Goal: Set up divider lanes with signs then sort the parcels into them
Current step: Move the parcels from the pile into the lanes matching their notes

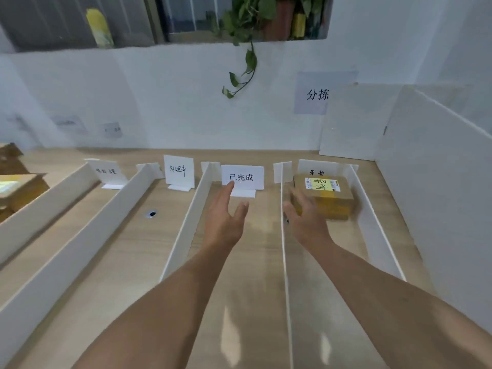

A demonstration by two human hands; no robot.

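Observation:
Several white divider boards [183,230] stand on the wooden table [111,251] and form lanes, each with a small white sign at its far end. A brown cardboard parcel [330,201] with a yellow note on top lies in the rightmost lane, in front of its sign [316,169]. My right hand [306,219] is at the parcel's near left corner with fingers spread, touching it. My left hand [226,217] hovers open in the lane to the left, fingertips close to that lane's sign [243,177].
More cardboard parcels [18,193] are stacked at the far left beyond the outermost divider. Two other signs [178,170] stand in the left lanes. A cable hole [151,214] sits in the table. White boards [431,182] wall the right side; a plant [245,65] hangs above.

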